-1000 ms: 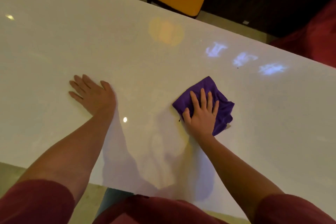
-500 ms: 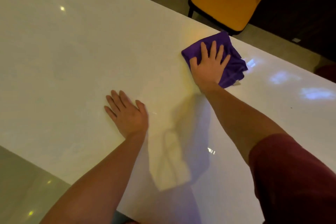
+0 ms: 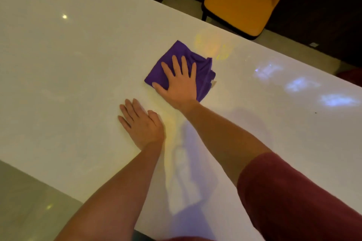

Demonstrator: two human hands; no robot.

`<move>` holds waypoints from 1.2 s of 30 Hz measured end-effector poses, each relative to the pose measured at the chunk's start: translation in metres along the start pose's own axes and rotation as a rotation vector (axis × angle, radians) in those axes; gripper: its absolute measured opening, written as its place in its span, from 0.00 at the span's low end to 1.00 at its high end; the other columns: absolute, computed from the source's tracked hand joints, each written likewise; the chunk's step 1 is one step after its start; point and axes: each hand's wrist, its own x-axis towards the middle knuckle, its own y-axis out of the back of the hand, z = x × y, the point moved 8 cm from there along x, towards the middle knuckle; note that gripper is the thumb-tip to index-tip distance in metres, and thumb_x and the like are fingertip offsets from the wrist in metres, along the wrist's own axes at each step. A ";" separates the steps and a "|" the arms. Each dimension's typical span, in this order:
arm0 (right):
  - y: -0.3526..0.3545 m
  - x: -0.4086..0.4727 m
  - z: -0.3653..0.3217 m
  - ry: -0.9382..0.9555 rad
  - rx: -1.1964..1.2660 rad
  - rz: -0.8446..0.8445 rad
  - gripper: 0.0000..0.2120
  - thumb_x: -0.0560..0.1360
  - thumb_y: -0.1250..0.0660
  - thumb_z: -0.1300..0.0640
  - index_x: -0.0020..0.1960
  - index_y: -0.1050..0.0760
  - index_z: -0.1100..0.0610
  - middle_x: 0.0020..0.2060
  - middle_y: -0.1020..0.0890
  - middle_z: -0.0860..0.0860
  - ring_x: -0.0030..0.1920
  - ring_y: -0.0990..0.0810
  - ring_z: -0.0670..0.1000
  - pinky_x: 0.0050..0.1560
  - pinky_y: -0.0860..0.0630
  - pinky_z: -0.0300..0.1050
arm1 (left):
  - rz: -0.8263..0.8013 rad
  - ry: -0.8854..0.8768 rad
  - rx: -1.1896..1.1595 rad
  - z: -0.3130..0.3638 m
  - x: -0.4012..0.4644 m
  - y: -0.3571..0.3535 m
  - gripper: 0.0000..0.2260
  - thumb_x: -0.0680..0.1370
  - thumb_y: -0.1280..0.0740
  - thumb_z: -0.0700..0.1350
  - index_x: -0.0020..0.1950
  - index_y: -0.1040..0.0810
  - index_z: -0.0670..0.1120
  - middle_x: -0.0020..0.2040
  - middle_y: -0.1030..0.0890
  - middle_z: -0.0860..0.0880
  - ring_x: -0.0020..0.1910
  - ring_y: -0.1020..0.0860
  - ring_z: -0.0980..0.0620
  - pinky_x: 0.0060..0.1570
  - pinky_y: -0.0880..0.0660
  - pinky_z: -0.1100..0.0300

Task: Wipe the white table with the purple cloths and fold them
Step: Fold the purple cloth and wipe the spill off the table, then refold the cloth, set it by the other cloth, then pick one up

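Glossy white table (image 3: pixel 78 76): long rectangular top running from the upper left of the frame to the lower right, filling most of the view, with a small bright light spot at upper left and pale blue reflected patches at right. Mustard-yellow upholstered chair with dark frame (image 3: pixel 241 2): upper right of the frame, beyond the table's far edge, on a dark floor. Dark red short sleeve (image 3: pixel 293 197): lower right corner, covering the upper part of the right arm. Purple folded cloth (image 3: pixel 203 70): centre of the frame, lying flat on the tabletop, bunched in creases along its right side, a small pale tag showing at its right edge. Right hand (image 3: pixel 180 82): laid palm-down on the cloth, fingers spread and extended, pressing rather than clutching, thumb tip reaching the cloth's lower left edge. Left hand (image 3: pixel 141 123): just below and left of the cloth, near but apart from it, flat on the bare tabletop, fingers straight and close together, holding nothing.
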 end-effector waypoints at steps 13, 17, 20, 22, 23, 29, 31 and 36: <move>-0.013 -0.233 0.003 -0.390 0.010 -0.160 0.39 0.82 0.48 0.28 0.85 0.44 0.49 0.85 0.44 0.59 0.85 0.49 0.65 0.80 0.51 0.73 | -0.341 -0.078 -0.227 -0.021 0.007 0.025 0.25 0.83 0.39 0.45 0.79 0.34 0.39 0.83 0.40 0.39 0.83 0.46 0.40 0.81 0.50 0.44; -0.011 -0.263 -0.029 -0.404 0.027 -0.186 0.33 0.82 0.42 0.34 0.81 0.38 0.50 0.81 0.36 0.58 0.81 0.40 0.64 0.77 0.41 0.71 | -0.384 -0.015 -0.487 -0.047 0.000 0.061 0.26 0.82 0.35 0.42 0.79 0.34 0.41 0.77 0.30 0.40 0.76 0.31 0.40 0.76 0.35 0.43; -0.007 -0.270 -0.054 -0.409 0.042 -0.191 0.28 0.80 0.36 0.41 0.76 0.35 0.50 0.74 0.30 0.56 0.75 0.34 0.62 0.72 0.33 0.66 | -0.437 0.002 -0.538 -0.064 -0.027 0.074 0.26 0.82 0.36 0.42 0.80 0.36 0.44 0.77 0.30 0.43 0.74 0.28 0.42 0.73 0.30 0.44; -0.008 -0.272 -0.072 -0.405 0.049 -0.223 0.28 0.79 0.33 0.44 0.75 0.34 0.49 0.73 0.29 0.56 0.73 0.32 0.62 0.71 0.31 0.63 | -0.520 -0.015 -0.566 -0.073 -0.046 0.073 0.24 0.82 0.36 0.41 0.79 0.34 0.46 0.74 0.26 0.45 0.69 0.24 0.44 0.69 0.27 0.48; -0.008 -0.272 -0.080 -0.403 0.057 -0.232 0.28 0.78 0.31 0.45 0.75 0.34 0.49 0.72 0.29 0.56 0.72 0.31 0.62 0.70 0.30 0.62 | -0.571 -0.030 -0.566 -0.078 -0.055 0.070 0.23 0.83 0.36 0.42 0.78 0.33 0.46 0.72 0.24 0.45 0.65 0.23 0.46 0.66 0.27 0.50; -0.008 -0.271 -0.112 -0.419 0.191 -0.249 0.29 0.73 0.25 0.48 0.71 0.31 0.48 0.66 0.25 0.55 0.65 0.26 0.60 0.59 0.23 0.53 | -0.882 -0.005 -0.545 -0.101 -0.072 0.061 0.19 0.83 0.36 0.44 0.74 0.30 0.47 0.66 0.21 0.43 0.61 0.19 0.43 0.64 0.25 0.48; -0.011 -0.269 -0.114 -0.489 0.383 -0.269 0.26 0.72 0.23 0.47 0.65 0.30 0.47 0.59 0.24 0.52 0.58 0.23 0.55 0.50 0.23 0.47 | -0.913 0.037 -0.569 -0.108 -0.069 0.067 0.17 0.84 0.37 0.45 0.73 0.29 0.45 0.65 0.21 0.42 0.60 0.19 0.42 0.63 0.23 0.45; -0.020 -0.262 -0.114 -0.700 0.941 -0.311 0.23 0.72 0.24 0.49 0.62 0.29 0.49 0.55 0.21 0.51 0.53 0.20 0.52 0.49 0.21 0.47 | -0.936 0.104 -0.707 -0.124 -0.071 0.101 0.10 0.85 0.39 0.49 0.61 0.22 0.47 0.59 0.17 0.44 0.49 0.18 0.50 0.44 0.22 0.58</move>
